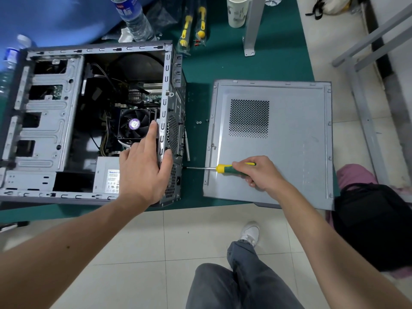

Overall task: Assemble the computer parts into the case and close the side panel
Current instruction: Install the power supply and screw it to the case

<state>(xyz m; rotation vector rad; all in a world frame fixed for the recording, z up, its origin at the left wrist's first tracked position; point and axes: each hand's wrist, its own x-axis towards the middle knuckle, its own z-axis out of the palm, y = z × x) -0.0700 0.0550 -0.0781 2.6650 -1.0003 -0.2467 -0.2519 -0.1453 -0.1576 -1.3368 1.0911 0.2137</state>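
Left hand (142, 168) rests spread on the open grey metal computer case (89, 121) lying on the green worktop (245, 68) — right hand (256, 171) grips a yellow-and-green-handled screwdriver (223, 168), tip at the case's rear, over the detached grey side panel (278, 141).

One head-worn wide-angle view looks steeply down, close over the green table (245, 70) edge

Open grey case (44, 121) flat, side panel (289, 141) detached beside.

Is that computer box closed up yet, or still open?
Open. The case lies on its side with its fan and wiring exposed, and the side panel lies flat on the mat beside it.
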